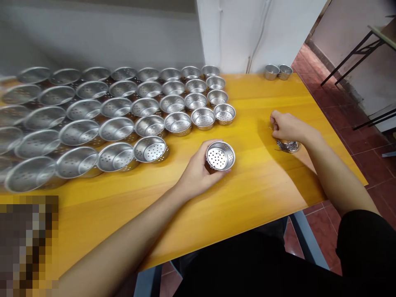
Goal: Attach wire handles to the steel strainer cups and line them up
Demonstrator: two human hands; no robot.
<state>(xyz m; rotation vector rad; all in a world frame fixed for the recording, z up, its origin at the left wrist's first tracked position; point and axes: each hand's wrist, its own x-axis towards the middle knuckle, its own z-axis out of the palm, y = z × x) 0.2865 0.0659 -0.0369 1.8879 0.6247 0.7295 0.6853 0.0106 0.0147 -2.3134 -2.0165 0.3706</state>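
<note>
My left hand [198, 169] is wrapped round a small perforated metal cup [220, 156], its open top facing up and its holed bottom showing. On the right, my right hand [286, 126] is closed in a pinch, with a thin metal wire [270, 128] just showing at the fingertips. Directly below that hand lies a small pile of bent metal wires [288, 146], partly covered by it. Rows of similar perforated cups [151, 149] stand to the left of my left hand, open side up.
Two more metal cups [272, 72] stand at the table's far right corner. The yellow table [247, 198] meets a white wall [235, 33] at the back. Beyond its right edge are a red tiled floor [337, 111] and another table's dark legs [349, 60].
</note>
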